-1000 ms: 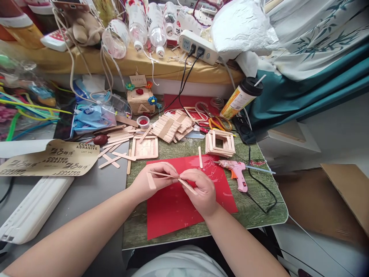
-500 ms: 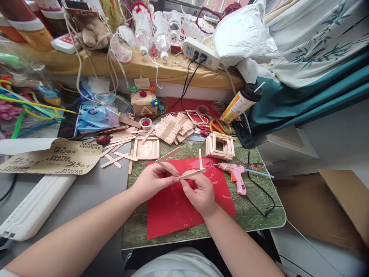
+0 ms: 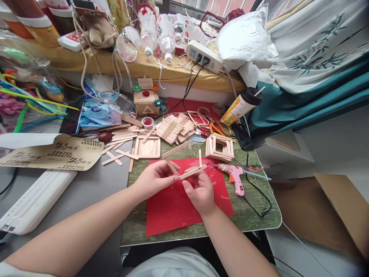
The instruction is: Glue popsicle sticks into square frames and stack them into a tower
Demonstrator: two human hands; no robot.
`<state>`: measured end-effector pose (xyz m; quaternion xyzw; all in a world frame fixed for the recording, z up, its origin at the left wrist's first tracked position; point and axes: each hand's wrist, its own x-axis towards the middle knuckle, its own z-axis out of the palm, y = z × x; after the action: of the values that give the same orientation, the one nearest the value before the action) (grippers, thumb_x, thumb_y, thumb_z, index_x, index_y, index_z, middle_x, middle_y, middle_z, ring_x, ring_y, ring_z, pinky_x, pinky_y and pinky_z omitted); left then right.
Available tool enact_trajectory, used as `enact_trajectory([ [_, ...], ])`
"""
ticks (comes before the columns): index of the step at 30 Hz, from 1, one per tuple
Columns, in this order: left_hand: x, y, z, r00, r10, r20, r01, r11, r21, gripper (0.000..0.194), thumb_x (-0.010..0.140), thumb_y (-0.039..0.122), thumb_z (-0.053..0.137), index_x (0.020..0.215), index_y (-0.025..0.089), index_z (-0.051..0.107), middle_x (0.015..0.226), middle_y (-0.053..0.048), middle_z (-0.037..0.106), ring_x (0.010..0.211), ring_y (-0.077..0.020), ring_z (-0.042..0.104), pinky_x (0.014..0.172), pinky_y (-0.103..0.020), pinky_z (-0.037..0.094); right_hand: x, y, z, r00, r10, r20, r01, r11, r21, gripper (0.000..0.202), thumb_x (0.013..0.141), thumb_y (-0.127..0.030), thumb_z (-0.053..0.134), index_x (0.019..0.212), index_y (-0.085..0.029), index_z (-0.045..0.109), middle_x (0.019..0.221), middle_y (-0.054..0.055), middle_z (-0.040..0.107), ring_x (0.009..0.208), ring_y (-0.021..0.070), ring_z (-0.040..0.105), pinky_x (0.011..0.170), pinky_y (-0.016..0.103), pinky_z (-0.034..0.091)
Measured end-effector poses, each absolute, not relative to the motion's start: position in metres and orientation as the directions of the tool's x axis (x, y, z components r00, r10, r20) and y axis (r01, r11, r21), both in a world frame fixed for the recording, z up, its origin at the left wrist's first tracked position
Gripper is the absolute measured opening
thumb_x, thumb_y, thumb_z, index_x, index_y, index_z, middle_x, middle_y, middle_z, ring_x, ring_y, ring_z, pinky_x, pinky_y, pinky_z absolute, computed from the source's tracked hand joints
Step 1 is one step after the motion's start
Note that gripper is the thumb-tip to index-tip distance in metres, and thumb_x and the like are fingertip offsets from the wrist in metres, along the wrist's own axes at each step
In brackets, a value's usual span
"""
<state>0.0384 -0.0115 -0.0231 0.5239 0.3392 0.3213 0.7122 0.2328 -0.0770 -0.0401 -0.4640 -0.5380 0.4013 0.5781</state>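
Between my hands, above a red sheet (image 3: 170, 215), is a partial frame of popsicle sticks (image 3: 192, 172), its sticks meeting at angles. My left hand (image 3: 155, 179) pinches the near left corner of it between thumb and fingers. Curled fingers of my right hand (image 3: 201, 192) lie behind the near stick, while the thumb sits lower, slightly off the wood. Right of the sheet lies a pink hot glue gun (image 3: 236, 179) with a clear glue stick in its back. Behind it stands a stack of square stick frames (image 3: 219, 147).
Loose popsicle sticks (image 3: 121, 144), a square stick panel (image 3: 148, 148) and bundled sticks (image 3: 168, 129) lie at the back. A decorated stick box (image 3: 145, 103), scissors (image 3: 220, 127) and a tilted drink cup (image 3: 242, 105) are behind. Sandpaper (image 3: 77, 152) lies left; the glue gun's cord (image 3: 269, 200) curls right.
The frame has turned slightly in my hands, its far stick shifting right and up. My right thumb has come down away from the near stick. The camera view has shifted a little.
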Motion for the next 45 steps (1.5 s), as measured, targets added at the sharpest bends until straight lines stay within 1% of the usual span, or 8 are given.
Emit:
enact_trajectory([
  [3, 0.038, -0.008, -0.022, 0.427, 0.899, -0.101, -0.128, 0.17, 0.977, 0.036, 0.089, 0.036, 0.083, 0.118, 0.022, 0.066, 0.09, -0.001, 0.071, 0.083, -0.0148, 0.066, 0.077, -0.026, 0.052, 0.235, -0.073, -0.046, 0.243, 0.958, 0.152, -0.172, 0.196, -0.965, 0.032, 0.091, -0.033, 0.079, 0.12, -0.028, 0.067, 0.102, 0.004, 0.068, 0.085, 0.0169, 0.066, 0.079, 0.033, 0.059],
  [6, 0.036, -0.003, -0.024, 0.34, 0.938, -0.075, -0.141, 0.13, 0.982, 0.03, 0.091, 0.04, 0.081, 0.109, 0.02, 0.068, 0.095, -0.003, 0.072, 0.09, -0.0158, 0.066, 0.083, -0.026, 0.052, 0.238, -0.066, -0.048, 0.288, 0.952, 0.103, -0.258, 0.181, -0.949, 0.025, 0.093, -0.035, 0.077, 0.115, -0.027, 0.069, 0.1, 0.002, 0.068, 0.08, 0.0142, 0.066, 0.074, 0.03, 0.058],
  [12, 0.035, -0.002, -0.02, 0.464, 0.876, -0.13, -0.205, 0.249, 0.947, 0.048, 0.085, 0.036, 0.087, 0.116, 0.022, 0.054, 0.08, 0.002, 0.074, 0.07, -0.0122, 0.065, 0.069, -0.023, 0.048, 0.239, -0.06, -0.048, 0.301, 0.951, -0.064, -0.331, 0.041, -0.943, 0.023, 0.095, -0.045, 0.075, 0.1, -0.022, 0.075, 0.086, 0.002, 0.072, 0.065, 0.0129, 0.066, 0.063, 0.028, 0.057],
  [19, 0.036, -0.009, -0.019, 0.628, 0.759, -0.17, -0.161, 0.34, 0.926, 0.045, 0.083, 0.031, 0.088, 0.094, 0.021, 0.046, 0.081, 0.003, 0.07, 0.072, -0.011, 0.069, 0.069, -0.022, 0.051, 0.242, -0.058, -0.045, -0.121, 0.96, -0.254, -0.459, -0.281, -0.843, 0.046, 0.076, -0.063, 0.088, 0.079, -0.018, 0.078, 0.063, 0.001, 0.068, 0.046, 0.0122, 0.059, 0.042, 0.024, 0.047],
  [27, 0.037, -0.006, -0.022, 0.659, 0.723, -0.207, -0.12, 0.372, 0.92, 0.044, 0.085, 0.031, 0.087, 0.102, 0.021, 0.048, 0.081, 0.001, 0.073, 0.073, -0.0106, 0.067, 0.068, -0.021, 0.048, 0.249, -0.052, -0.043, -0.308, 0.891, -0.334, -0.364, -0.435, -0.824, 0.037, 0.073, -0.048, 0.095, 0.075, -0.017, 0.075, 0.06, 0.0, 0.071, 0.042, 0.0108, 0.057, 0.04, 0.021, 0.043],
  [33, 0.038, -0.006, -0.023, 0.676, 0.709, -0.201, -0.117, 0.372, 0.921, 0.038, 0.086, 0.031, 0.087, 0.104, 0.019, 0.056, 0.081, 0.002, 0.068, 0.075, -0.01, 0.065, 0.072, -0.022, 0.05, 0.25, -0.055, -0.044, -0.333, 0.892, -0.305, -0.304, -0.408, -0.861, 0.028, 0.082, -0.04, 0.089, 0.081, -0.018, 0.072, 0.063, -0.002, 0.068, 0.05, 0.01, 0.056, 0.048, 0.021, 0.041],
  [41, 0.035, -0.002, -0.021, 0.637, 0.742, -0.21, -0.145, 0.383, 0.912, 0.041, 0.083, 0.035, 0.088, 0.107, 0.02, 0.058, 0.082, 0.001, 0.071, 0.072, -0.0116, 0.065, 0.071, -0.024, 0.052, 0.253, -0.048, -0.034, -0.007, 0.982, -0.187, -0.578, -0.156, -0.801, 0.033, 0.089, -0.041, 0.077, 0.074, -0.022, 0.054, 0.066, -0.005, 0.048, 0.053, 0.0095, 0.039, 0.05, 0.023, 0.036],
  [45, 0.034, -0.004, -0.02, 0.663, 0.72, -0.207, -0.098, 0.358, 0.929, 0.038, 0.082, 0.036, 0.088, 0.105, 0.018, 0.065, 0.083, -0.001, 0.071, 0.075, -0.0135, 0.067, 0.074, -0.026, 0.055, 0.252, -0.049, -0.035, 0.021, 0.982, -0.187, -0.538, -0.146, -0.83, 0.023, 0.093, -0.045, 0.074, 0.101, -0.025, 0.064, 0.079, -0.003, 0.06, 0.057, 0.0102, 0.05, 0.054, 0.025, 0.045],
])
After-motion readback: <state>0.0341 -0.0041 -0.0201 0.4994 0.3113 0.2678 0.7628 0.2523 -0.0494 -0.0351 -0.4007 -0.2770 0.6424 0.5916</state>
